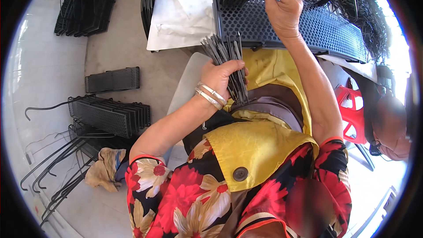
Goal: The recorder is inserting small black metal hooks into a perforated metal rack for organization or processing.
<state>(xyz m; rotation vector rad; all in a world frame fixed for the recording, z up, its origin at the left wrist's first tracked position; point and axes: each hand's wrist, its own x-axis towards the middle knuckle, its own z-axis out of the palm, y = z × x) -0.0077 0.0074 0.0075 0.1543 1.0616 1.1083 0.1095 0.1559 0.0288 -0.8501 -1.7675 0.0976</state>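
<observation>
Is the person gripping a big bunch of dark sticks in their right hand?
No, the left hand is wrapped around the bunch of dark sticks.

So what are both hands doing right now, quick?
Left hand: closed around thin dark sticks.
Right hand: curled near the black perforated rack; can't tell if it's holding anything.

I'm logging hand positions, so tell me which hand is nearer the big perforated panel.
Right. The right hand appears over the big perforated panel; the left hand, holding dark strips, is apart from it, closer to the body.

Perforated rack [324, 31] on white-covered table [181, 15]
</observation>
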